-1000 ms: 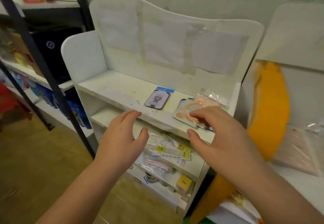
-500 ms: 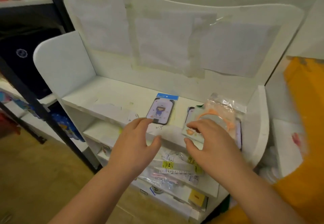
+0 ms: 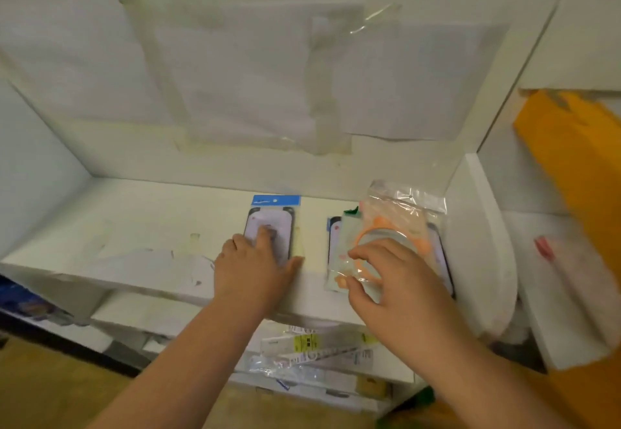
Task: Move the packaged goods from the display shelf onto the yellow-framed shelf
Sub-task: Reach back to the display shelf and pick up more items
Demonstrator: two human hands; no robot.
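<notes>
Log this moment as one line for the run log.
left hand: fingers on phone case pack | right hand: pinching clear bag | both packs on white shelf

A small shop or its stockroom, by the look of it; a white display shelf (image 3: 100, 227) holds retail packets, a phone case on a blue hang-card (image 3: 272, 217) under the left hand (image 3: 252, 270) and a clear bag with an orange ring (image 3: 389, 230) under the right hand (image 3: 396, 281); below both hands lie more bagged goods with yellow price labels (image 3: 309, 344); right of the right hand stands a yellow-framed shelf (image 3: 571, 160).
</notes>
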